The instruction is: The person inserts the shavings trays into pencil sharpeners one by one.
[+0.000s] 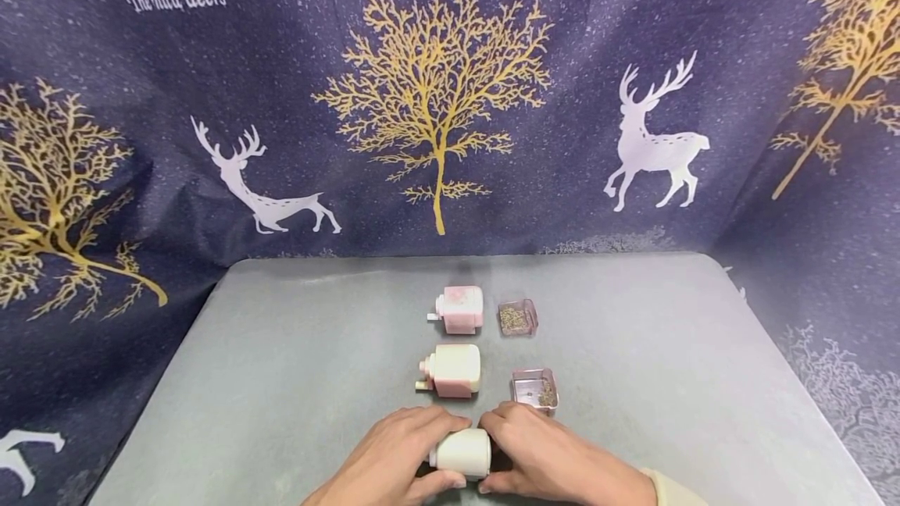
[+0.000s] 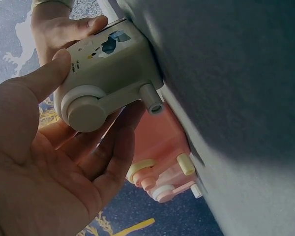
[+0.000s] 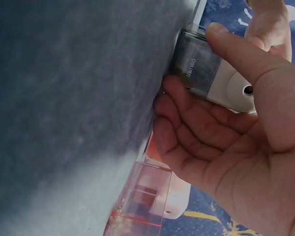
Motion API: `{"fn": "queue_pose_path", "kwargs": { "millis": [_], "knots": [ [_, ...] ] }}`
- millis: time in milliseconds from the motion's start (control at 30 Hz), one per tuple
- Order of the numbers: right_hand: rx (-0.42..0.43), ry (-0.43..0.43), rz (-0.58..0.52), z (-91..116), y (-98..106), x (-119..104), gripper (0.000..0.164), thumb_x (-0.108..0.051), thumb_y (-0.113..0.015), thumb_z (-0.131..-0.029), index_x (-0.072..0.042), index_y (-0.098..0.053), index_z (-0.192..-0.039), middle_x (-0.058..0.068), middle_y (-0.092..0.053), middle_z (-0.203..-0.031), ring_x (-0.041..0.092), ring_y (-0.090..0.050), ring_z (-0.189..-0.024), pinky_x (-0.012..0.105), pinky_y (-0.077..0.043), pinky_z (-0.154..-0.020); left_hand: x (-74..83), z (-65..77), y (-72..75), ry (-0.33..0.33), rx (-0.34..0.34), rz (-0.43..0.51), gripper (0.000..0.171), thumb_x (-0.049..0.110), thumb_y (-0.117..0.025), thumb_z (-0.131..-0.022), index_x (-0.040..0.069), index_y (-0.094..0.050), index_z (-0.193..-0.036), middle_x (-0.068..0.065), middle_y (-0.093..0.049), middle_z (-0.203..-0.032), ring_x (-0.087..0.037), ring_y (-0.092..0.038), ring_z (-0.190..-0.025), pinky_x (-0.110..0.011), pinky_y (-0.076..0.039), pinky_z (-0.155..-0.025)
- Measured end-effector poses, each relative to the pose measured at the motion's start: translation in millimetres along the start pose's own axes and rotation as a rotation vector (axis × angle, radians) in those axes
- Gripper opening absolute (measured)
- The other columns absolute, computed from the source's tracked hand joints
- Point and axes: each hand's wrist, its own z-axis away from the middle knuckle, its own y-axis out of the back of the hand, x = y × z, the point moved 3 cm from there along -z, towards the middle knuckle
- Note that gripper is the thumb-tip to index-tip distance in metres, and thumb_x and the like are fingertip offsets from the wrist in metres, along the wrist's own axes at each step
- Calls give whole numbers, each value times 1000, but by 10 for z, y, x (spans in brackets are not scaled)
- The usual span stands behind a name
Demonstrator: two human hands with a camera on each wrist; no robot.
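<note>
A cream-white crank pencil sharpener lies on its side at the table's near edge, between both hands. My left hand grips its body at the crank end, thumb on one side and fingers on the other. Beside those fingers the crank handle sticks out. At the other end, my right hand pinches the sharpener by its clear, dark-tinted shavings drawer, thumb and fingertips on opposite sides. The drawer sits against the body. A printed picture shows on one face of the sharpener in the left wrist view.
Beyond the hands lie a cream-and-pink sharpener and, farther back, a pink one, cranks pointing left. To their right are two clear pink drawers, the near one and the far one, both holding shavings. A patterned cloth hangs behind the grey table.
</note>
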Motion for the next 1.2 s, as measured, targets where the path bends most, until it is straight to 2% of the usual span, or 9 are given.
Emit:
{"fn": "queue_pose_path", "kwargs": {
  "millis": [167, 333, 567, 900, 1200],
  "knots": [
    [0, -32, -1, 12, -21, -4, 42, -53, -78, -74, -17, -62, -91, -14, -51, -80, -3, -46, -69, 13, -43, -54, 1, -1, 3, 3, 1, 12, 48, 49, -70, -84, 21, -61, -122, 15, -59, -107, 0, -55, -89, -30, -51, -76],
    [25, -29, -9, 24, -29, -22, 39, -49, -81, -72, -19, -61, -87, -14, -50, -78, -3, -44, -67, 12, -40, -53, -3, 4, 6, 19, -11, 27, 48, 50, -70, -84, 22, -61, -123, 16, -59, -107, 1, -55, -90, -31, -51, -77],
    [-5, -46, -14, 2, -16, -33, 40, -48, -81, -72, -18, -62, -90, -15, -51, -79, -2, -46, -68, 13, -42, -54, -6, 6, 9, 40, -38, 55, 48, 51, -67, -86, 24, -60, -125, 18, -58, -110, 1, -54, -92, -33, -52, -78],
    [11, -19, 22, -10, -25, -37, 42, -49, -81, -72, -16, -62, -92, -13, -52, -81, -2, -47, -70, 13, -44, -54, -15, 3, 1, 43, -32, 59, 46, 50, -68, -86, 25, -60, -124, 19, -58, -110, 1, -55, -93, -33, -52, -80],
    [26, -14, -47, 14, -24, -32, 35, -43, -81, -75, -20, -61, -92, -15, -52, -82, -2, -47, -72, 12, -43, -57, -40, 4, -8, 28, -17, 66, 43, 50, -70, -85, 29, -60, -122, 22, -56, -109, 3, -53, -94, -29, -50, -80]
  ]
}}
